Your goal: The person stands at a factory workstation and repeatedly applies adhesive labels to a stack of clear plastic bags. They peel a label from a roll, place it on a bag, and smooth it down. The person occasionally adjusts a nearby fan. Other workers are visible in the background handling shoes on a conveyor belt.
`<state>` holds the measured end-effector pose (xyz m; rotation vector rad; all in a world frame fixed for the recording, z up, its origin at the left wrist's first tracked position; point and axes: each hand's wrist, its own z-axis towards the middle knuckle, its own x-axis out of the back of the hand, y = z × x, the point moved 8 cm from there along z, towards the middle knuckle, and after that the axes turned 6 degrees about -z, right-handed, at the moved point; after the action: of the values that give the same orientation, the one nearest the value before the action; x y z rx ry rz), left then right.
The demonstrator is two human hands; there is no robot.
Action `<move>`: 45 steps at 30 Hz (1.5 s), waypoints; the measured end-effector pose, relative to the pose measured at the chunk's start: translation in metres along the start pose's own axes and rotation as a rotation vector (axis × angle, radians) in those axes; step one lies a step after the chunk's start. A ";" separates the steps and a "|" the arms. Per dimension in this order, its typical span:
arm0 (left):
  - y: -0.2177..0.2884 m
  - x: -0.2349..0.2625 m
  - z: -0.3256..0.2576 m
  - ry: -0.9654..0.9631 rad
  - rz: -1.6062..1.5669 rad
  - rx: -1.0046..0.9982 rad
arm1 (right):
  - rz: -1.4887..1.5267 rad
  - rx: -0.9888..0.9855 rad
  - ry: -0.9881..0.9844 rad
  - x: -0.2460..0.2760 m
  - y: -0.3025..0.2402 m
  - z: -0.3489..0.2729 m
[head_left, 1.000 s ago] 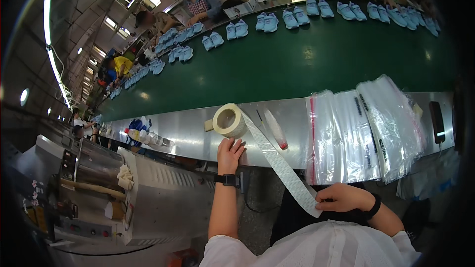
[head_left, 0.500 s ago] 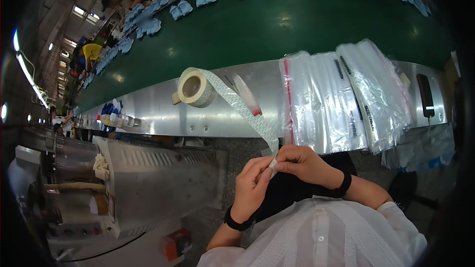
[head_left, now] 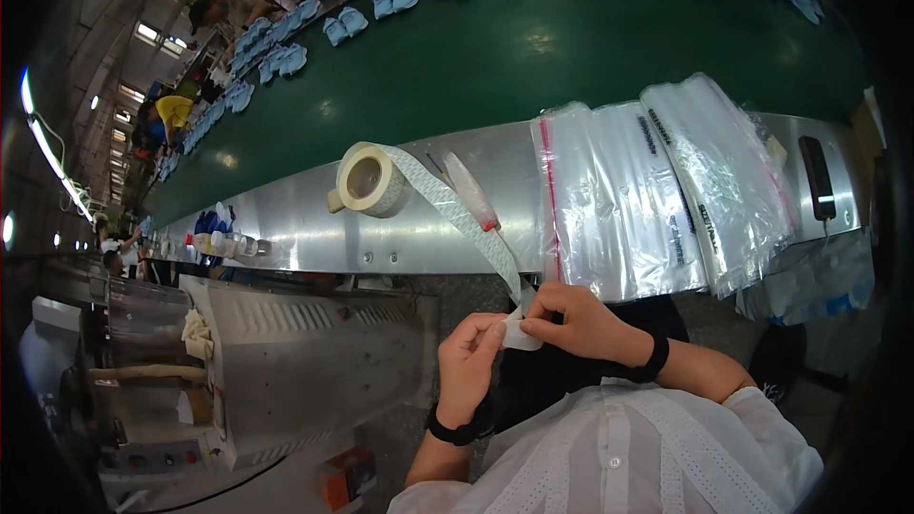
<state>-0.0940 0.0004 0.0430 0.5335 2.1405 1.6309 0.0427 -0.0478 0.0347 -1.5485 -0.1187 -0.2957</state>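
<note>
Now, in the head view, both hands meet at the free end of the strip (head_left: 468, 221); one second earlier, the left hand (head_left: 466, 366) lay beside the roll (head_left: 387, 196). A white flap (head_left: 521, 337) has since appeared between the fingertips, so the work appears to have shifted to handling this end; whether the flap is peeled or folded cannot be told. Left and right (head_left: 598, 328) hands both pinch there, in front of the tabletop (head_left: 428, 252). The strip, thin, pale and finely patterned, slopes from the roll, a thick cream ring standing on brushed metal. Beside it lies a translucent, tapered tool (head_left: 466, 185) with a red end; to the right, glossy, creased plastic bags (head_left: 621, 205) overlap.
</note>
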 end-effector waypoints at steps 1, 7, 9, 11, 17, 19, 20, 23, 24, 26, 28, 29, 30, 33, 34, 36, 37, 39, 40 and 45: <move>0.005 0.008 0.001 0.046 0.022 -0.019 | -0.011 0.002 0.007 0.000 0.003 -0.002; 0.043 -0.005 0.028 0.033 0.314 -0.343 | -0.278 0.100 -0.182 -0.014 0.010 -0.020; 0.017 -0.029 0.054 -0.166 0.174 -0.128 | -0.314 0.099 -0.265 -0.020 0.014 -0.028; -0.013 -0.047 0.083 -0.270 0.148 -0.031 | -0.359 0.121 -0.270 -0.014 0.012 -0.034; -0.026 -0.090 0.121 -0.499 0.216 0.340 | -0.301 -0.035 -0.126 0.036 0.025 -0.041; -0.024 -0.103 0.128 -0.617 0.426 0.242 | -0.219 -0.106 -0.013 0.057 0.032 -0.042; -0.020 -0.104 0.134 -0.568 0.553 0.058 | -0.174 -0.137 0.038 0.065 0.037 -0.042; -0.021 -0.107 0.147 -0.503 0.825 -0.301 | -0.078 -0.197 0.176 0.083 0.046 -0.040; -0.026 -0.104 0.151 -0.515 0.714 -0.148 | -0.039 -0.245 0.195 0.089 0.051 -0.040; -0.030 -0.101 0.152 -0.528 0.491 0.152 | -0.017 -0.266 0.287 0.098 0.060 -0.038; -0.019 -0.104 0.141 -0.443 0.133 0.208 | 0.011 -0.259 0.436 0.111 0.065 -0.036; -0.016 -0.103 0.135 -0.394 -0.046 0.240 | -0.010 -0.219 0.517 0.116 0.063 -0.034; -0.012 -0.107 0.132 -0.401 -0.156 0.232 | -0.049 -0.215 0.557 0.118 0.060 -0.031; -0.015 -0.115 0.126 -0.488 -0.412 0.226 | -0.232 -0.199 0.652 0.121 0.056 -0.023; -0.017 -0.115 0.127 -0.478 -0.434 0.227 | -0.170 -0.238 0.645 0.120 0.060 -0.020; -0.022 -0.119 0.127 -0.449 -0.493 0.220 | -0.059 -0.306 0.618 0.122 0.065 -0.013; -0.025 -0.122 0.125 -0.446 -0.493 0.215 | -0.024 -0.317 0.613 0.124 0.069 -0.012; -0.025 -0.125 0.123 -0.435 -0.491 0.203 | 0.046 -0.336 0.597 0.126 0.075 -0.010; -0.024 -0.126 0.123 -0.438 -0.482 0.197 | 0.032 -0.315 0.620 0.129 0.074 -0.010; -0.022 -0.125 0.120 -0.437 -0.433 0.195 | -0.046 -0.234 0.637 0.130 0.055 -0.011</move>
<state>0.0738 0.0278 0.0031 0.3994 1.9200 0.9769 0.1810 -0.0737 0.0151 -1.6109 0.3925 -0.8464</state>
